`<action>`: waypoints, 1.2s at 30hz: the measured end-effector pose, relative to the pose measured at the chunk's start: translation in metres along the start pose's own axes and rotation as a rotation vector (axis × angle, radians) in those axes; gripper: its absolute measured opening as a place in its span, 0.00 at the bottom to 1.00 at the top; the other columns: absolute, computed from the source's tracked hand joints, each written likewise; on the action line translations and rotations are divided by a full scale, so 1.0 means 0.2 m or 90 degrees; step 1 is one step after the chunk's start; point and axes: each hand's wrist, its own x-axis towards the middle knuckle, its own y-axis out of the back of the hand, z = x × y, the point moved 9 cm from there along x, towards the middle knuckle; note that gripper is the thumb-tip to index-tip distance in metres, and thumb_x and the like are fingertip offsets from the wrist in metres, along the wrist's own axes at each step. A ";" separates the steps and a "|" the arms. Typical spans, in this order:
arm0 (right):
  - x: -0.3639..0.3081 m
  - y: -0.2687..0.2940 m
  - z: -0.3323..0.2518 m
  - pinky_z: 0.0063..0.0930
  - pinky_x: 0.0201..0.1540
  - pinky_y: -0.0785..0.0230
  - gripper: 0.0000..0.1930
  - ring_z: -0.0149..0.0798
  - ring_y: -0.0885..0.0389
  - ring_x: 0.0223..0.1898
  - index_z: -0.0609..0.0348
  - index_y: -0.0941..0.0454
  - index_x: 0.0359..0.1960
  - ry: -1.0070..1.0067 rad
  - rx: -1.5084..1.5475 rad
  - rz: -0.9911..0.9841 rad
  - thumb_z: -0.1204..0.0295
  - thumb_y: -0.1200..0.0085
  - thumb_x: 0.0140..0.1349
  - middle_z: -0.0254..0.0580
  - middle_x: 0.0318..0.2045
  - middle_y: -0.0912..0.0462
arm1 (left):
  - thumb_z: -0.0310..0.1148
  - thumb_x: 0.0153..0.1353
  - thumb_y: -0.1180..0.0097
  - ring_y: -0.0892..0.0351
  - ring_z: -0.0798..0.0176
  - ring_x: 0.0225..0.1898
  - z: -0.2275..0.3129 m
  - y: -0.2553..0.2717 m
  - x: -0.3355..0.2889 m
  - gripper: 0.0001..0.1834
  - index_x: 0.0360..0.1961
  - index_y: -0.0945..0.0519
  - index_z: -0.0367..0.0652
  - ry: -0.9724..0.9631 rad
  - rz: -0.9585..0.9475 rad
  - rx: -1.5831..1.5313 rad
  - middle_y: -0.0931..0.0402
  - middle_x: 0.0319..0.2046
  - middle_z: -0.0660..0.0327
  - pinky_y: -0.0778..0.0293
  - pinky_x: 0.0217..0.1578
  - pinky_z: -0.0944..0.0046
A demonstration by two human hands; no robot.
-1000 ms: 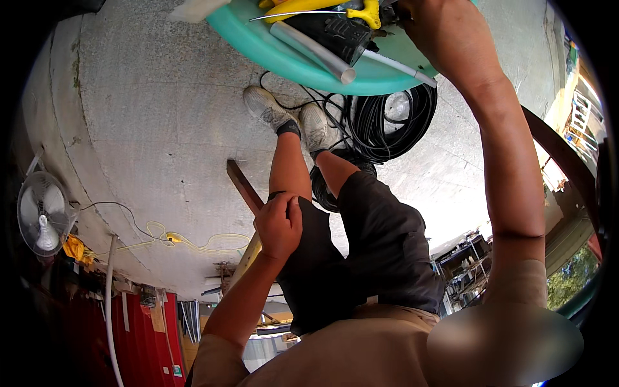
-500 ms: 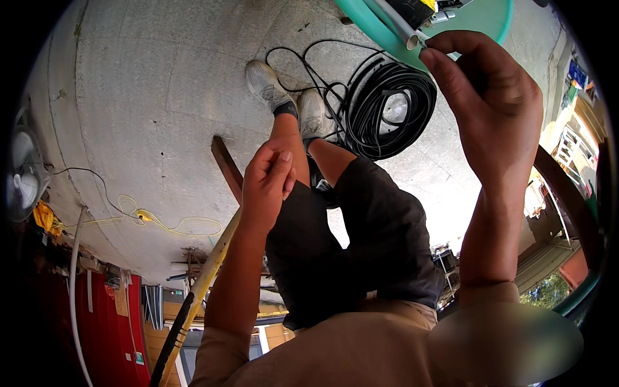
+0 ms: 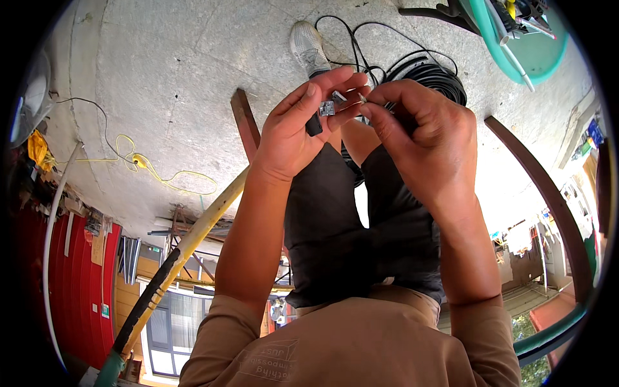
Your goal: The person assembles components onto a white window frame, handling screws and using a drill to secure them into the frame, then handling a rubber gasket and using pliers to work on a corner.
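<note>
Our left hand (image 3: 293, 132), half spread, carries small metal pieces (image 3: 327, 108); our right hand (image 3: 429, 132) pinches a tiny piece (image 3: 362, 99) near them. We seem in the handling step; the next move asks for steadiness.

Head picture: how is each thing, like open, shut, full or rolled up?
Left hand, half-open
Silver pieces, loose in left hand
Right hand, pinched shut on a tiny piece
Black cable, coiled
Yellow cord, loosely looped
Green tub, partly filled
Fan, too blurred to tell
</note>
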 end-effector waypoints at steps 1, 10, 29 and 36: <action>0.00 -0.01 -0.03 0.38 0.31 0.22 0.06 0.50 0.11 0.29 0.58 0.12 0.39 0.041 -0.012 0.011 0.73 0.29 0.62 0.45 0.29 0.11 | 0.41 0.87 0.55 0.22 0.49 0.69 -0.01 0.00 -0.01 0.25 0.73 0.23 0.35 0.001 0.005 0.050 0.23 0.70 0.48 0.24 0.70 0.47; 0.01 -0.09 0.00 0.39 0.30 0.20 0.08 0.47 0.12 0.28 0.56 0.18 0.33 0.154 -0.217 0.001 0.69 0.30 0.61 0.39 0.26 0.15 | 0.35 0.85 0.48 0.20 0.70 0.47 -0.14 0.00 0.02 0.19 0.66 0.17 0.36 -0.006 0.099 0.180 0.15 0.51 0.62 0.28 0.42 0.69; 0.00 -0.24 0.08 0.46 0.33 0.17 0.47 0.55 0.09 0.30 0.63 0.35 0.77 0.147 -0.183 -0.324 0.64 0.26 0.56 0.49 0.27 0.12 | 0.33 0.81 0.43 0.25 0.73 0.34 -0.32 0.20 -0.10 0.10 0.55 0.17 0.41 0.231 0.036 0.229 0.20 0.37 0.68 0.32 0.35 0.71; -0.04 -0.24 0.13 0.45 0.34 0.18 0.52 0.57 0.10 0.30 0.60 0.32 0.75 0.111 -0.192 -0.354 0.53 0.20 0.50 0.48 0.26 0.12 | 0.29 0.81 0.49 0.26 0.72 0.32 -0.30 0.10 -0.12 0.08 0.52 0.18 0.40 0.208 0.024 0.347 0.23 0.33 0.65 0.33 0.33 0.70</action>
